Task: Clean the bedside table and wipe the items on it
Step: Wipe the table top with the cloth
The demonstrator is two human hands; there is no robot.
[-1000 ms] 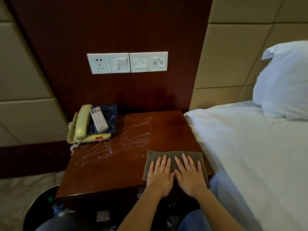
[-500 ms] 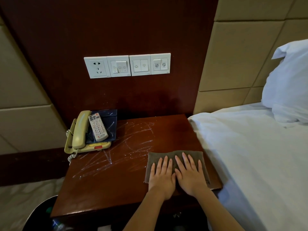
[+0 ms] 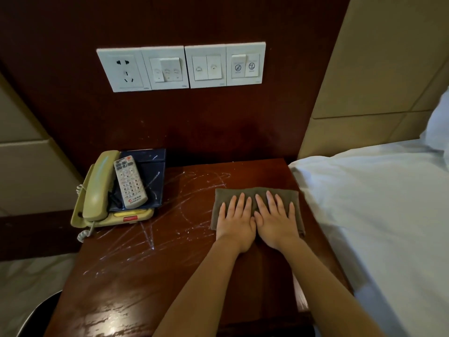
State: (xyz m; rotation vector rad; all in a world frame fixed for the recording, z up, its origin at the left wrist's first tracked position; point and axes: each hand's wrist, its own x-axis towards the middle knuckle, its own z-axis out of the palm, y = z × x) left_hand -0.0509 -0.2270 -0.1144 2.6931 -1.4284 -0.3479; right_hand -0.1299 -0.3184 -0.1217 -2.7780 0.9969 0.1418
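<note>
We press both hands, left hand (image 3: 235, 221) and right hand (image 3: 275, 218), released flat on cloth (image 3: 255, 195), frame centre; white streaks (image 3: 150, 229), possibly powder, may smear toward phone (image 3: 104, 198).

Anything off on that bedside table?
Yes. White streaks crisscross the left and middle of the table, like dried smears or scratches; I can't tell which. They also cross the dark folder lying on the phone, where the remote sits too. Both hands, left and right, press the cloth flat, right of the streaks.
</note>
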